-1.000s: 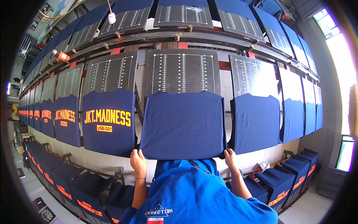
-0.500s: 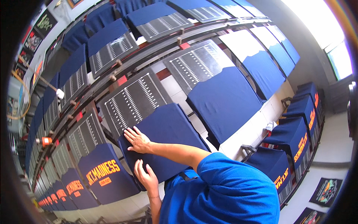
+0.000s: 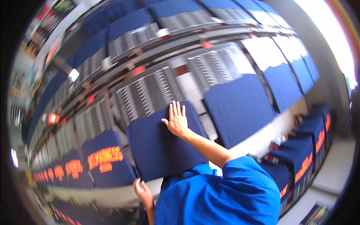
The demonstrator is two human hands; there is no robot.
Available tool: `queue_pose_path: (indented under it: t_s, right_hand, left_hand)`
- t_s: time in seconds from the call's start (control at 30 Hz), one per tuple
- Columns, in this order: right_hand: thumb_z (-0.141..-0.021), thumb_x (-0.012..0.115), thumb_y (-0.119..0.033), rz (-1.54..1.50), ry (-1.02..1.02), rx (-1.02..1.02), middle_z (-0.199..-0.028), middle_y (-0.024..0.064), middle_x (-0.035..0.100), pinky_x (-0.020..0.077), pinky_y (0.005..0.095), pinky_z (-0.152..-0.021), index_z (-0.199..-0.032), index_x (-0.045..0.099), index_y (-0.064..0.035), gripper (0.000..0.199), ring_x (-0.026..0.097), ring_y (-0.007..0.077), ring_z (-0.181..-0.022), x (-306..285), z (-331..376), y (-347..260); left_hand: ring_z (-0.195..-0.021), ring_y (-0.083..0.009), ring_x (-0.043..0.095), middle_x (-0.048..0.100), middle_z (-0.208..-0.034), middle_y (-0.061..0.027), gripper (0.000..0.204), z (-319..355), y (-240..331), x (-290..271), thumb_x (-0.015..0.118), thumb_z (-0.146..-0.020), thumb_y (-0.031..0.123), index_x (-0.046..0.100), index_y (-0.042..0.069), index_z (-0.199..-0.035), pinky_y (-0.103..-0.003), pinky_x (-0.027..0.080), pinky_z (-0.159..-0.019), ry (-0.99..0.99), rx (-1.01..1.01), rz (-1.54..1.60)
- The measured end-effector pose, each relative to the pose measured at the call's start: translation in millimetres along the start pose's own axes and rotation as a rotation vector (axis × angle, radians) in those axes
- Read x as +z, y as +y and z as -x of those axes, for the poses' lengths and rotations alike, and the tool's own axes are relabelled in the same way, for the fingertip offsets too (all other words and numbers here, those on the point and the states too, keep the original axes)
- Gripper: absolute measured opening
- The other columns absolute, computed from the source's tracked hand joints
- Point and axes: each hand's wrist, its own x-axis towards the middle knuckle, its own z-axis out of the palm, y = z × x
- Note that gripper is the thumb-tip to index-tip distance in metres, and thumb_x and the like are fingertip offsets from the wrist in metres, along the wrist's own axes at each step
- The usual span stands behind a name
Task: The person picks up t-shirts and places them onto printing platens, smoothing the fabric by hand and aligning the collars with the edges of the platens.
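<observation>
A navy blue shirt (image 3: 157,150) lies stretched over a dark flat printing board (image 3: 144,92) marked with white rule lines. My right hand (image 3: 177,122) rests flat on the shirt near its upper edge, fingers stretched out and thumb apart. Lower down, my left hand (image 3: 143,192) is by the shirt's near left corner, its fingers loosely bent and apart, touching or almost touching the edge. No fabric shows between those fingers, though motion blurs the view.
To the left, more boards carry navy shirts with orange lettering (image 3: 105,159). A plain navy shirt (image 3: 240,108) covers the board on the right. Behind runs a dark rail (image 3: 165,48), with further boards beyond. Another row of printed shirts (image 3: 300,161) stands at the right.
My right hand has slid rightward and up across the shirt, from its left edge to near the middle of its upper edge. The left hand has dropped to the near left corner. The view has shifted.
</observation>
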Motion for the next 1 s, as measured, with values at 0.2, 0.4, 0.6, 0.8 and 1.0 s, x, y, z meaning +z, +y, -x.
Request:
queue_pose_path:
  t_s: [0.2, 0.4, 0.6, 0.8, 1.0]
  right_hand:
    - [-0.099, 0.045, -0.055, -0.193, -0.219, -0.469, -0.16, 0.0213, 0.028, 0.0121, 0.0533, -0.123, -0.15, 0.034, 0.0067, 0.081, 0.016, 0.0369, -0.152, 36.5, 29.8, -165.1]
    - [-0.096, 0.06, -0.037, -0.551, -0.466, -0.494, -0.151, 0.0265, 0.04, 0.0279, 0.0446, -0.12, -0.145, 0.04, 0.008, 0.069, 0.033, 0.0411, -0.144, 46.8, 83.7, -245.3]
    - [-0.089, 0.071, -0.025, -0.514, -0.163, -0.253, -0.147, 0.0306, 0.04, 0.0292, 0.0476, -0.119, -0.143, 0.039, 0.0078, 0.07, 0.036, 0.0443, -0.139, 85.0, 98.4, -332.8]
    - [-0.097, 0.062, -0.028, -0.433, 0.02, 0.249, -0.149, 0.0333, 0.037, 0.0271, 0.0458, -0.119, -0.146, 0.032, 0.0121, 0.07, 0.032, 0.0451, -0.143, 130.5, 121.2, -350.4]
    - [-0.106, 0.042, -0.046, -0.652, -0.164, 0.567, -0.141, 0.0321, 0.049, 0.0354, 0.0405, -0.112, -0.146, 0.036, 0.0081, 0.068, 0.048, 0.0394, -0.133, 124.7, 161.6, -354.0]
  left_hand:
    - [-0.118, -0.0372, 0.057, 0.061, -0.122, -0.0204, 0.026, -50.5, 8.6, -50.5, 0.062, -0.092, 0.009, 0.062, -0.002, -0.115, -0.044, 0.043, -0.104, 0.008, 0.067, 0.0]
    - [-0.11, -0.0366, 0.06, 0.064, -0.113, -0.0194, 0.02, -107.4, -169.4, -123.1, 0.063, -0.091, 0.008, 0.064, -0.001, -0.109, -0.044, 0.047, -0.099, 0.246, -0.163, 0.035]
    - [-0.108, -0.0296, 0.061, 0.065, -0.114, -0.0165, 0.027, -196.0, -353.9, -178.1, 0.061, -0.098, 0.019, 0.062, -0.001, -0.117, -0.039, 0.048, -0.096, 0.164, -0.224, 0.146]
    - [-0.136, -0.0161, 0.041, 0.051, -0.146, -0.0077, 0.083, -204.4, -431.5, -170.9, 0.036, -0.1, 0.068, 0.048, -0.001, -0.144, -0.036, 0.03, -0.115, -0.319, -0.828, 0.936]
    - [-0.135, -0.0226, 0.047, 0.056, -0.142, -0.0102, 0.093, -139.1, -496.3, -163.0, 0.025, -0.096, 0.075, 0.047, -0.001, -0.145, -0.039, 0.034, -0.114, -0.737, -0.804, 1.405]
